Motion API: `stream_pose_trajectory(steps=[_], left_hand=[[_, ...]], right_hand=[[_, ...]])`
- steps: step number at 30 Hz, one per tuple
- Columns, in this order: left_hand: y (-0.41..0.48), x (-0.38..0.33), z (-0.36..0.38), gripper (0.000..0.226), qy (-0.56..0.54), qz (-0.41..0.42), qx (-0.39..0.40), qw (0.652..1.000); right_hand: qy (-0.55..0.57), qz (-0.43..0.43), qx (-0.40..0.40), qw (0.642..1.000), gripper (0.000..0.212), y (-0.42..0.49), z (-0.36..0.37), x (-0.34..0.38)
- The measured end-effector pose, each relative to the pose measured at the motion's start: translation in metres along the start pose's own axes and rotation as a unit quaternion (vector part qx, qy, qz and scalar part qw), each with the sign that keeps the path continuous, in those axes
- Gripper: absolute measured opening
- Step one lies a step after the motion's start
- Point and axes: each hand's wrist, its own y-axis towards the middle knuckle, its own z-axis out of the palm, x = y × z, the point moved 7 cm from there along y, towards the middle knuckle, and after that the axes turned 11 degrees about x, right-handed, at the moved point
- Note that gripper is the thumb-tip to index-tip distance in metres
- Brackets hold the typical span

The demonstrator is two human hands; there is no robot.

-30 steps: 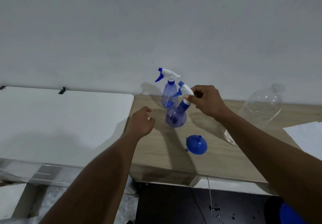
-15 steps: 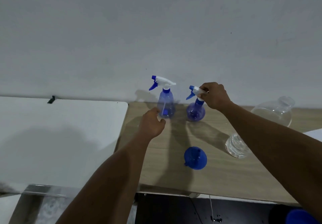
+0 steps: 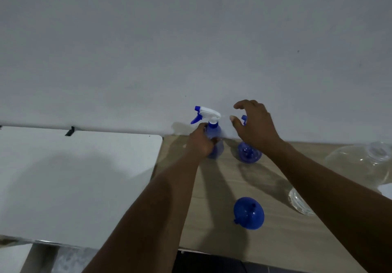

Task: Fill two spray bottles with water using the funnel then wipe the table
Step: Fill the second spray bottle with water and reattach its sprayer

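Observation:
Two blue spray bottles with white-and-blue trigger heads stand near the wall on the wooden table (image 3: pixel 275 236). My left hand (image 3: pixel 200 142) is wrapped around the body of the left spray bottle (image 3: pixel 212 127). My right hand (image 3: pixel 253 122) hovers with spread fingers just above the right spray bottle (image 3: pixel 249 155) and hides most of its head. A blue funnel (image 3: pixel 248 213) lies wide end down nearer the front edge, between my forearms.
A large clear plastic water bottle (image 3: pixel 360 164) lies on its side at the right, partly behind my right forearm. A white sheet (image 3: pixel 386 190) shows at the right edge. A white table (image 3: pixel 74 177) adjoins on the left. The wall runs directly behind the bottles.
My right hand set the right spray bottle down by the wall and let go, fingers now spread above it. My left hand reached forward and closed around the left spray bottle.

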Motion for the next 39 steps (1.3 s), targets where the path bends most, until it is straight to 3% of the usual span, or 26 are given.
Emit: stream_pose_trajectory(steps=[5, 8, 11, 16, 19, 24, 26, 28, 31, 34, 36, 39], left_hand=[[-0.029, 0.023, 0.016, 0.030, -0.043, -0.002, 0.064, 0.997], [-0.058, 0.034, 0.016, 0.034, -0.011, -0.007, 0.024, 1.000], [-0.084, 0.038, 0.022, 0.019, -0.040, 0.003, 0.030, 0.999], [-0.108, 0.044, 0.031, 0.028, -0.049, 0.014, 0.007, 0.999], [-0.119, 0.048, 0.037, 0.042, -0.048, 0.016, -0.004, 0.999], [-0.128, 0.051, 0.036, 0.052, -0.068, 0.019, 0.007, 0.998], [-0.128, 0.050, 0.037, 0.051, -0.055, 0.021, 0.014, 0.998], [-0.130, 0.049, 0.039, 0.053, -0.065, 0.010, 0.019, 0.998], [-0.132, 0.051, 0.042, 0.061, -0.081, -0.006, 0.021, 0.996], [-0.134, 0.049, 0.040, 0.060, -0.070, 0.007, 0.013, 0.997], [-0.135, 0.049, 0.042, 0.057, -0.057, 0.014, 0.018, 0.998], [-0.137, 0.048, 0.045, 0.061, -0.069, 0.005, 0.027, 0.997]], right_hand=[[0.046, -0.035, 0.093, 0.994, 0.048, -0.014, 0.044, 0.039], [-0.027, -0.050, 0.111, 0.992, 0.048, -0.028, 0.068, 0.050], [-0.108, -0.058, 0.105, 0.987, 0.042, -0.042, 0.079, 0.053], [-0.155, -0.069, 0.103, 0.980, 0.035, -0.068, 0.080, 0.053], [-0.115, -0.099, 0.105, 0.983, 0.033, -0.083, 0.078, 0.054], [-0.069, -0.097, 0.198, 0.973, 0.048, -0.096, 0.074, 0.050], [-0.144, -0.091, 0.170, 0.971, 0.057, -0.099, 0.068, 0.048], [-0.228, -0.086, 0.132, 0.961, 0.053, -0.099, 0.065, 0.052], [-0.178, -0.094, 0.152, 0.968, 0.042, -0.101, 0.070, 0.053], [-0.138, -0.104, 0.190, 0.966, 0.062, -0.106, 0.069, 0.048], [-0.159, -0.101, 0.168, 0.968, 0.067, -0.107, 0.065, 0.048], [-0.225, -0.093, 0.134, 0.961, 0.053, -0.103, 0.063, 0.055]])
